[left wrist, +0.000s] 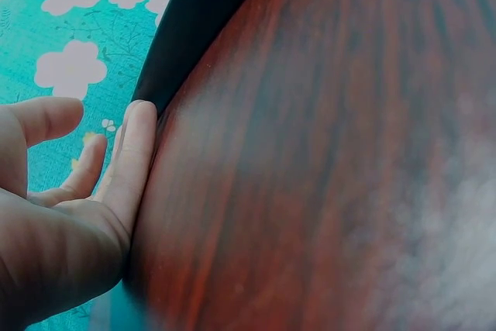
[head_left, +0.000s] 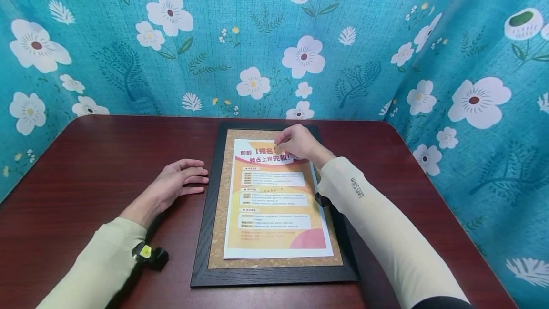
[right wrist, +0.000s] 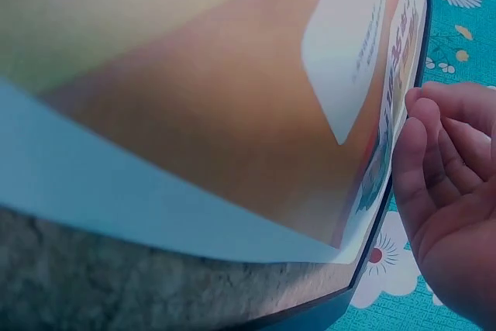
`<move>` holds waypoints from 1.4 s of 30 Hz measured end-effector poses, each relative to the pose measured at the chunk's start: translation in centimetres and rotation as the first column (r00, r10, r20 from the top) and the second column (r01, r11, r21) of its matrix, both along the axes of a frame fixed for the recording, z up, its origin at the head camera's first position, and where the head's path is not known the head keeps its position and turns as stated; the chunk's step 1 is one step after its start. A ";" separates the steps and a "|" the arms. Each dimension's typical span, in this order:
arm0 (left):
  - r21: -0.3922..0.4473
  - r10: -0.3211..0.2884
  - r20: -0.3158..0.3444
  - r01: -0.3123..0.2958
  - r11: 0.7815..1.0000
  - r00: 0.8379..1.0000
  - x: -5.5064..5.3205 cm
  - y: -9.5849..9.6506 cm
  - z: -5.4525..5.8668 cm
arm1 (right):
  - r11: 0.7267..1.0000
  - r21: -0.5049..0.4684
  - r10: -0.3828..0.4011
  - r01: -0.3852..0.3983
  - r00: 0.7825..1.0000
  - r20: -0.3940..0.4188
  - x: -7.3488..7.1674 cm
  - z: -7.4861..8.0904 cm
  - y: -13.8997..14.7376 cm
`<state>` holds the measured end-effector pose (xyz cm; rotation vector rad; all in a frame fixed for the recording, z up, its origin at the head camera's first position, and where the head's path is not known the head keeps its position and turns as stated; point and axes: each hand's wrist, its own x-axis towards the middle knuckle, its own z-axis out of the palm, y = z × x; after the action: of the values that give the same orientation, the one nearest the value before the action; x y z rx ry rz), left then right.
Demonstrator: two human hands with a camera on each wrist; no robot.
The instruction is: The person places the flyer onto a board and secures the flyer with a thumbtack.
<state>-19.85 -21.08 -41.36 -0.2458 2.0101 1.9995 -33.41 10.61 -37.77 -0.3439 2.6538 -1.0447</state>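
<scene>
A printed poster in yellow and pink lies on a cork board with a black frame. Over the poster's upper part is my right hand, thumb and forefinger drawn together right at the sheet's heading. In the right wrist view these fingertips meet close to the paper; I cannot tell whether something small sits between them. My left hand rests on the table by the frame's left side, its fingers extended. One finger lies along the frame's edge in the left wrist view.
The board lies on a dark reddish-brown wooden table. A teal flowered curtain hangs behind the table and along its right side. A wrist camera is strapped over the left sleeve.
</scene>
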 end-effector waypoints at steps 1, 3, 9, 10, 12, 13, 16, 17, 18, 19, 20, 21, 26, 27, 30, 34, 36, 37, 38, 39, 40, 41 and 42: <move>-0.002 0.000 0.000 0.000 1.000 1.000 0.0 0.0 0.0 | 1.000 -0.007 0.000 0.000 1.000 0.010 -0.1 0.0 0.0; -0.004 -0.001 -0.001 0.001 1.000 1.000 0.0 0.0 0.0 | 1.000 -0.020 0.001 0.000 1.000 0.026 -0.2 -0.1 0.0; 0.000 -0.008 -0.007 0.008 1.000 1.000 0.0 -0.1 -0.1 | 1.000 -0.029 -0.004 0.005 0.999 0.045 -0.5 -0.3 0.1; 0.001 -0.008 -0.008 0.009 1.000 1.000 -0.1 -0.2 -0.2 | 1.000 -0.028 -0.002 0.004 0.999 0.048 -0.5 -0.3 0.1; 0.005 -0.010 -0.008 0.010 1.000 1.000 -0.1 -0.2 -0.2 | 1.000 -0.030 0.004 -0.002 0.998 0.056 -0.5 -0.3 0.2; 0.005 -0.011 -0.009 0.011 1.000 1.000 -0.1 -0.2 -0.1 | 1.000 -0.030 0.007 -0.005 0.998 0.059 -0.5 -0.3 0.3; 0.012 -0.011 -0.011 0.012 1.000 1.000 -0.1 -0.2 -0.1 | 0.999 -0.034 0.014 -0.012 0.998 0.064 -0.5 -0.2 0.4; 0.013 -0.011 -0.011 0.011 1.000 1.000 -0.1 -0.2 -0.1 | 0.999 -0.037 0.014 -0.012 0.998 0.067 -0.5 -0.2 0.5; 0.013 -0.011 -0.012 0.011 1.000 1.000 -0.1 -0.1 -0.1 | 0.999 -0.038 0.014 -0.011 0.998 0.069 -0.5 -0.2 0.5; 0.012 -0.012 -0.013 0.012 1.000 1.000 -0.1 -0.1 -0.1 | 0.999 -0.039 0.013 -0.010 0.997 0.070 -0.5 -0.3 0.5; 0.012 -0.011 -0.013 0.011 1.000 1.000 -0.1 -0.1 -0.1 | 0.999 -0.043 0.012 -0.009 0.997 0.072 -0.5 -0.3 0.5; 0.013 -0.011 -0.013 0.011 1.000 1.000 -0.1 -0.1 -0.1 | 0.999 -0.045 0.009 -0.006 0.997 0.074 -0.5 -0.4 0.6; 0.008 -0.011 -0.013 0.011 1.000 1.000 -0.1 -0.1 -0.2 | 0.999 -0.054 0.005 -0.001 0.997 0.074 -0.5 -0.5 0.5; 0.009 -0.011 -0.013 0.011 1.000 1.000 -0.1 -0.1 -0.2 | 0.999 -0.054 0.006 -0.002 0.998 0.070 -0.5 -0.5 0.5; 0.007 -0.010 -0.011 0.010 1.000 1.000 -0.1 -0.1 -0.2 | 0.999 -0.050 0.011 -0.008 0.998 0.055 -0.6 -0.4 0.5; 0.005 -0.010 -0.009 0.010 1.000 1.000 -0.1 -0.1 -0.2 | 0.999 -0.045 0.013 -0.011 0.999 0.044 -0.6 -0.3 0.5; 0.005 -0.012 -0.010 0.012 1.000 1.000 -0.1 -0.1 -0.2 | 0.999 -0.045 0.012 -0.011 0.999 0.040 -0.6 -0.2 0.4; 0.005 -0.013 -0.011 0.013 1.000 1.000 -0.1 -0.1 -0.2 | 0.999 -0.047 0.014 -0.012 0.999 0.039 -0.6 -0.2 0.4; 0.004 -0.013 -0.012 0.013 1.000 1.000 -0.1 -0.1 -0.2 | 0.999 -0.049 0.016 -0.014 0.999 0.038 -0.7 -0.2 0.4; 0.003 -0.014 -0.013 0.014 1.000 1.000 -0.1 -0.1 -0.2 | 0.999 -0.051 0.015 -0.013 0.999 0.040 -0.7 -0.2 0.4; 0.003 -0.014 -0.012 0.014 1.000 1.000 -0.1 -0.1 -0.2 | 0.998 -0.053 0.019 -0.016 0.999 0.041 -0.7 -0.2 0.4; 0.003 -0.012 -0.011 0.012 1.000 1.000 -0.1 -0.1 -0.2 | 0.998 -0.052 0.019 -0.017 0.999 0.042 -0.8 -0.2 0.4; 0.004 -0.012 -0.010 0.012 1.000 1.000 -0.1 -0.1 -0.2 | 0.999 -0.051 0.017 -0.015 0.999 0.046 -0.9 -0.2 0.4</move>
<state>-19.96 -21.22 -41.52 -0.2229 2.0091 2.0016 -34.27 11.01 -37.98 -0.3468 2.5833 -1.1025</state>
